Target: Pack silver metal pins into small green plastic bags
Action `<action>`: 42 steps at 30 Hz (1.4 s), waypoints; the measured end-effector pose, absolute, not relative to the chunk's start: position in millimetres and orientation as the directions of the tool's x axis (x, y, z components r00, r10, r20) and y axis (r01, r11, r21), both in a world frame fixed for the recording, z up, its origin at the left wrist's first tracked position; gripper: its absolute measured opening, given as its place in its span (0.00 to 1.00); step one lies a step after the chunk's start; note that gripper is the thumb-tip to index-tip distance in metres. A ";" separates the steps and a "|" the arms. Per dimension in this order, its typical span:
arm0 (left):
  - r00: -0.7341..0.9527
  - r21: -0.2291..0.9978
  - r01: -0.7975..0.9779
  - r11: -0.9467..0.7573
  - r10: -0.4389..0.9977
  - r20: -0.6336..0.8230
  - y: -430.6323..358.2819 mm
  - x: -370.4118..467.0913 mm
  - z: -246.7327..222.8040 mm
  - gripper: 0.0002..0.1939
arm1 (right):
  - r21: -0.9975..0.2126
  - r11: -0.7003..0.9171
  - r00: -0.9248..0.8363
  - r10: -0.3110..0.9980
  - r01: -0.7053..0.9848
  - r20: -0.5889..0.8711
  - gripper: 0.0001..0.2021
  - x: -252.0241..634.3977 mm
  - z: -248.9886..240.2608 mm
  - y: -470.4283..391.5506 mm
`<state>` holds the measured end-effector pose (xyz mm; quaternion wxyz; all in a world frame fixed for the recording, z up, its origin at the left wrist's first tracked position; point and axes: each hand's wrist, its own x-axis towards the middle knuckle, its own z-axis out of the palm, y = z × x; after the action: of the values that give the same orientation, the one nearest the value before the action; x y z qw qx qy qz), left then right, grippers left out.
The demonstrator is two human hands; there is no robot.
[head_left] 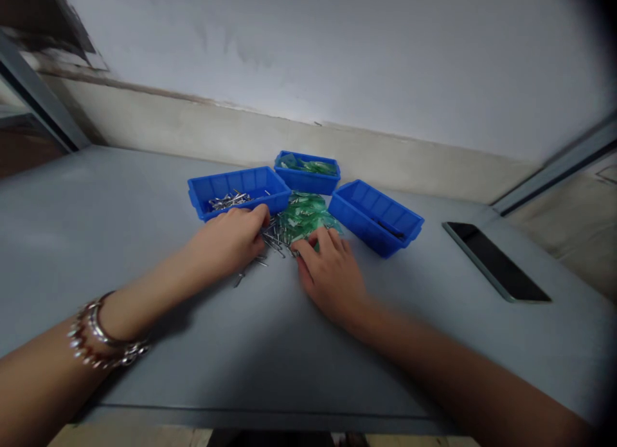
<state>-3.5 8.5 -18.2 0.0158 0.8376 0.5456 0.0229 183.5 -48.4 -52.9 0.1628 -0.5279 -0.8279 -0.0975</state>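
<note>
Two bracelets (103, 331): both ring our left wrist, one a plain silver band, the other beaded.
Left bin (241, 180): holds shiny metal pins (230, 200).
Left hand (236, 238): our fingers curl down beside that bin's near side, at the pile's left edge; we cannot tell whether they grip anything.
Loose pins (274, 238): scattered on the table (434, 318) between our hands; the step, as we judge it, is picking through them.
Green packets (308, 214): heaped against the pins, reaching toward the back bin (308, 182), which holds more.
Right hand (332, 273): our thumb and fingers draw close together at the pile's near right edge; whether they pinch a pin we cannot tell.
Crossed pins: the next move, we think, calls for a light fingertip pinch.
Right bin (359, 227): something dark inside, unclear.
Phone (496, 261): lies well apart, far right.
</note>
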 end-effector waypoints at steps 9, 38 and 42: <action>0.469 0.111 0.862 -0.494 0.862 0.195 9.1 -2.8 -15.9 0.10 | 0.062 0.419 -0.397 0.787 0.906 0.472 0.13 184.8 -58.8 -44.6; 0.774 0.244 0.574 -0.782 0.615 0.150 -4.5 5.7 -5.4 0.08 | -0.217 0.408 -0.258 0.827 0.887 0.500 0.17 186.2 -53.4 -38.9; 0.761 0.235 0.587 -0.774 0.627 0.164 -4.7 5.6 -5.7 0.10 | -0.257 0.428 -0.266 0.831 0.866 0.488 0.16 186.8 -51.6 -39.0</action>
<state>5.6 -4.7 -5.7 0.0849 0.9346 0.3250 0.1175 186.8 -39.0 -51.6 0.2865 -0.5339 -0.7950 -0.0307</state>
